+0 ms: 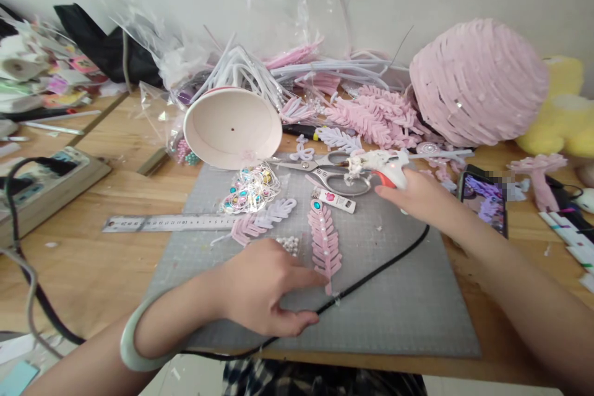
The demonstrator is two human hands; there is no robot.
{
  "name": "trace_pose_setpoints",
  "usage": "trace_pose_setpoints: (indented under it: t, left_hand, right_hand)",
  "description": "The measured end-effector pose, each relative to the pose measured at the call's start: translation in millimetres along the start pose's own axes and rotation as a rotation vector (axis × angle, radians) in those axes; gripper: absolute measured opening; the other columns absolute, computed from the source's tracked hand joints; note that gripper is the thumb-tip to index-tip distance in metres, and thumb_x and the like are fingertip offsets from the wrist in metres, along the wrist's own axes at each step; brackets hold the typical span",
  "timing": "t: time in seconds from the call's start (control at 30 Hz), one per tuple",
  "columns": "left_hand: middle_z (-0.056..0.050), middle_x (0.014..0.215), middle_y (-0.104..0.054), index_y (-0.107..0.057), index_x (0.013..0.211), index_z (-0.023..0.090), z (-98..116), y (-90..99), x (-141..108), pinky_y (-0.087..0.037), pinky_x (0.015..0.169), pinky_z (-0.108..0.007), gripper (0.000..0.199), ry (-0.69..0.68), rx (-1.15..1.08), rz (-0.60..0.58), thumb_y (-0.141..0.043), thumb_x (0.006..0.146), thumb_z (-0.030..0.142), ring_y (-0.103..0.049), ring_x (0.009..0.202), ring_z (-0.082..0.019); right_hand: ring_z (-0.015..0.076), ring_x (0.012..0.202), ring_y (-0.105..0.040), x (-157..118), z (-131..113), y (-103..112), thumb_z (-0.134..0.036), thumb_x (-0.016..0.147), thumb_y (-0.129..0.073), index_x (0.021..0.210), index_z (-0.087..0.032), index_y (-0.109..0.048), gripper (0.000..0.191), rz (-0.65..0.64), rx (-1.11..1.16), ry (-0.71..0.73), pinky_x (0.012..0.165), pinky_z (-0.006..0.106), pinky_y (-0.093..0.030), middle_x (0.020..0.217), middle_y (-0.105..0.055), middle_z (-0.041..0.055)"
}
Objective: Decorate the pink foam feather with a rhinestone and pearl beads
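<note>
On the grey cutting mat [385, 315] lies a pink feather-shaped piece [325, 241] with white beads down its middle and a blue gem at its top. My left hand [273, 288] is by its lower end, index finger stretched to the stem, thumb apart. My right hand [403, 192] is closed around a white and orange glue gun [392, 173], whose tip end is near the scissors [331, 167]. White beads [288, 245] sit just beyond my left hand. A second pink and white feather piece [262, 221] lies left of them, beside a heap of gem trims [253, 189].
A black cord [380, 269] crosses the mat. A steel ruler [162, 223] lies left, near a power strip [55, 179]. Behind stand a tilted white pot [232, 127] and a pink wrapped ball [477, 83]. A phone [484, 201] lies right.
</note>
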State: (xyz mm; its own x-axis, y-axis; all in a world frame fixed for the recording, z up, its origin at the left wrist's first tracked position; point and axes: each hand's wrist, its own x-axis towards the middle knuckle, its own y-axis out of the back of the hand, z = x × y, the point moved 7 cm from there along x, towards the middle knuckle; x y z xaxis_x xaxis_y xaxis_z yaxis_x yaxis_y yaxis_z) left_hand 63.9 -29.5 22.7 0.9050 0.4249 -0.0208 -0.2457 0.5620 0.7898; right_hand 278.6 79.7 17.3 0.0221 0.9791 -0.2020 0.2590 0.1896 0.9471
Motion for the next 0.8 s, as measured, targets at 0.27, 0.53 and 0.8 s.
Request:
trace_pose_setpoints:
  t: [0.27,0.53,0.8]
  left_hand:
    - [0.005,0.052,-0.038,-0.062,0.093,0.018,-47,50.5,-32,-0.028,0.045,-0.022,0.023,0.297,-0.621,0.757,-0.047,0.085,0.033,-0.034,0.046,-0.009]
    - [0.007,0.05,-0.034,-0.054,0.085,0.02,-59,49.0,-35,-0.028,0.043,-0.021,0.007,0.397,-0.786,1.07,-0.052,0.084,0.027,-0.032,0.044,-0.008]
    - [0.008,0.049,-0.033,-0.051,0.079,0.02,-55,58.5,-40,-0.031,0.043,-0.018,0.007,0.313,-0.955,1.288,-0.054,0.085,0.023,-0.032,0.044,-0.007]
  right_hand:
    - [0.0271,0.065,-0.06,-7,-38,18,-0.064,0.078,-0.044,0.073,-0.015,-0.062,0.053,0.077,-0.406,0.074,0.049,0.03,-0.031,0.071,-0.064,0.0132]
    - [0.0163,0.077,-0.053,-125,-162,18,-0.02,0.09,-0.045,0.088,-0.017,-0.06,0.016,0.196,0.016,1.155,0.068,0.031,-0.037,0.086,-0.063,0.005]
    - [0.0187,0.066,-0.045,-120,-196,4,-0.005,0.085,-0.039,0.072,-0.015,-0.056,0.023,0.487,-0.189,1.201,0.055,0.032,-0.028,0.068,-0.052,0.0045]
